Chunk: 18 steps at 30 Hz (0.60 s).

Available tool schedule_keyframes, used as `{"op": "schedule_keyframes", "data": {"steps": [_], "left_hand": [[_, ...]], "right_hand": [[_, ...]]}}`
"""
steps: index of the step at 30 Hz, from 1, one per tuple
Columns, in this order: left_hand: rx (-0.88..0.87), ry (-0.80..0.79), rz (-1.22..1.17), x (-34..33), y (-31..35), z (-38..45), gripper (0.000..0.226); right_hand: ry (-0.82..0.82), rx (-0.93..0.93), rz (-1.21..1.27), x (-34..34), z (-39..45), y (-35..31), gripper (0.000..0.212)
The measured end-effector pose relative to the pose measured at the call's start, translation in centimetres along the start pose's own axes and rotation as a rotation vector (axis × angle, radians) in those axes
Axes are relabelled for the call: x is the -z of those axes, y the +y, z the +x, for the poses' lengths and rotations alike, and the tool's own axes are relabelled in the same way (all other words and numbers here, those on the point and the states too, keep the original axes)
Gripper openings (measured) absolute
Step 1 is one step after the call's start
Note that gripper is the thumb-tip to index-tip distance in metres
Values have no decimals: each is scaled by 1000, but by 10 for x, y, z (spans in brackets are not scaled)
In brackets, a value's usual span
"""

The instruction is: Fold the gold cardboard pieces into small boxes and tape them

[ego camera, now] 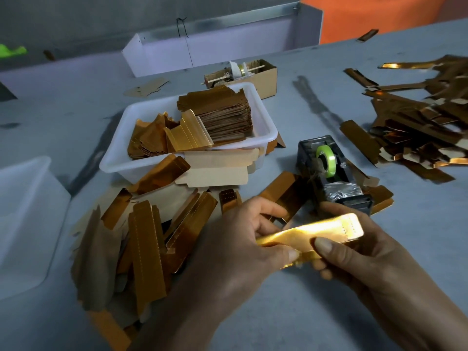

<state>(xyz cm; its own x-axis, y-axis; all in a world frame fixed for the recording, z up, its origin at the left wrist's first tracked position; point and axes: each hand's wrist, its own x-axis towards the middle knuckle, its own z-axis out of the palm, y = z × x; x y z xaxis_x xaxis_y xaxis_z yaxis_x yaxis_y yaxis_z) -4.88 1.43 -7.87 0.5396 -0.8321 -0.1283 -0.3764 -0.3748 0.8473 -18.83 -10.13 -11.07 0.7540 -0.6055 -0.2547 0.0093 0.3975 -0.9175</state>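
A gold cardboard piece [314, 233], folded into a long narrow shape, shines brightly in front of me. My left hand [235, 252] pinches its left end between thumb and fingers. My right hand [354, 252] grips its right half, thumb on top. Just behind my hands sits a black tape dispenser [331, 173] with a green roll. A loose heap of flat gold pieces [147, 239] lies to my left on the grey table.
A white tub [268, 127] holds a stack of flat gold pieces behind the heap. A pile of folded gold boxes [417, 127] lies at the right. A clear bin [22, 219] stands at the left edge, a small brown carton [266, 74] behind the tub.
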Motion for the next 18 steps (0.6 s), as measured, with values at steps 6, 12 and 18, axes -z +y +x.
{"op": "schedule_keyframes", "data": {"steps": [6, 12, 18], "left_hand": [[94, -271, -233, 3, 1, 1, 34], [-8, -260, -417, -7, 1, -5, 32], [-36, -280, -413, -9, -1, -7, 25]], "right_hand": [[41, 32, 12, -5, -5, 1, 24], [127, 79, -108, -9, -7, -13, 25], [379, 331, -612, -2, -9, -34, 29]]}}
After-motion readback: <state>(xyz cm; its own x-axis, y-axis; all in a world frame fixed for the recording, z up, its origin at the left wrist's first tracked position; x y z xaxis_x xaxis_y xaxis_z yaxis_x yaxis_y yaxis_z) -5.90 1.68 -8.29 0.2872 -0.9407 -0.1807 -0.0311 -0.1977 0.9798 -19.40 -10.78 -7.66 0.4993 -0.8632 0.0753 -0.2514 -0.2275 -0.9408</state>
